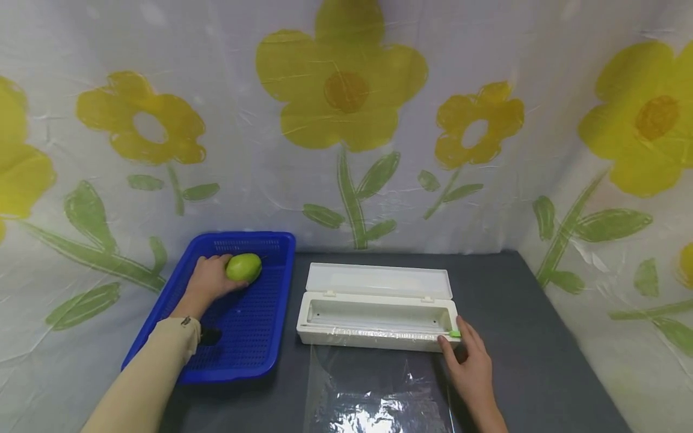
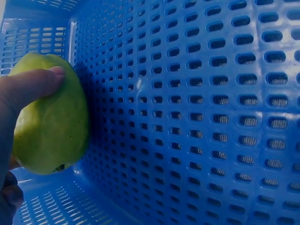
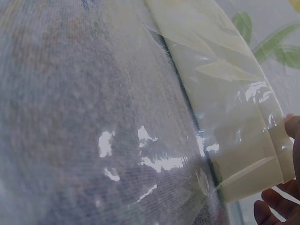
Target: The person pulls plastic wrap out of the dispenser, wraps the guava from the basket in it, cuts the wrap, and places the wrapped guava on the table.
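Observation:
My left hand (image 1: 210,279) grips a green pear (image 1: 243,267) over the far part of a blue plastic basket (image 1: 281,300). In the left wrist view the thumb (image 2: 40,86) lies across the pear's side. My right hand (image 1: 472,367) holds the right front corner of a white cling film box (image 1: 373,341), thumb at the front and fingers at the end, beside a green slider (image 1: 453,334). The box's lid (image 1: 379,279) is raised. Clear cling film (image 1: 373,391) stretches from the box toward me over the dark table.
A small dark object (image 1: 210,337) shows in the basket beside the left sleeve (image 1: 157,361). The dark tabletop (image 1: 530,337) extends to the right. A curtain (image 1: 238,180) printed with yellow flowers stands behind and on both sides.

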A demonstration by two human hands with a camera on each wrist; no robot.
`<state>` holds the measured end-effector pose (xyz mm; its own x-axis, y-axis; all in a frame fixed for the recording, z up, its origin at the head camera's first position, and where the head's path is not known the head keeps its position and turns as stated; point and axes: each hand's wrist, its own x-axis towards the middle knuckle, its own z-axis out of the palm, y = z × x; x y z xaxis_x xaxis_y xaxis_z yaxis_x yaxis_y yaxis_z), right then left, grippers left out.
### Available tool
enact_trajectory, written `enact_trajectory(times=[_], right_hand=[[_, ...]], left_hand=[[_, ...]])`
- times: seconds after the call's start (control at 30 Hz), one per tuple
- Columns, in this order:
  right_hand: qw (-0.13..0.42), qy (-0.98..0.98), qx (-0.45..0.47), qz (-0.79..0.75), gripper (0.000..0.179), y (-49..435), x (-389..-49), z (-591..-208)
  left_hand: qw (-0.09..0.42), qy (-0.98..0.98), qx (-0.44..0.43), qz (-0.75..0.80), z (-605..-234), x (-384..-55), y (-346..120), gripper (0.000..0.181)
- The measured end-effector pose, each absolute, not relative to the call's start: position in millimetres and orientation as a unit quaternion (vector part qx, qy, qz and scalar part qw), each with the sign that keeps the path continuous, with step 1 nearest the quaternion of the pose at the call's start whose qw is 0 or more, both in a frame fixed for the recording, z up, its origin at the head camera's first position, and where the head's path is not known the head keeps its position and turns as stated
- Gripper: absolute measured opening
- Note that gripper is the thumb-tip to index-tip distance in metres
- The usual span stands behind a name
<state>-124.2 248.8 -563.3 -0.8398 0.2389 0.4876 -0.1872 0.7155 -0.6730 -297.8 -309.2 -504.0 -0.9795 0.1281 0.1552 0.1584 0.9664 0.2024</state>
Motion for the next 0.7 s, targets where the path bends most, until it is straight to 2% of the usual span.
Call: enact_trajectory(times=[0.43, 0.7], right_hand=[[0.294, -0.881, -0.017, 0.369, 0.064, 248, -123, -565], [0.290, -0.882, -0.013, 0.370, 0.063, 248, -122, -563]], left_hand=[[0.092, -0.985, -0.061, -0.134, -482, -289, -317, 0.093], [0.077, -0.984, -0.046, -0.152, -459, -274, -315, 0.095]])
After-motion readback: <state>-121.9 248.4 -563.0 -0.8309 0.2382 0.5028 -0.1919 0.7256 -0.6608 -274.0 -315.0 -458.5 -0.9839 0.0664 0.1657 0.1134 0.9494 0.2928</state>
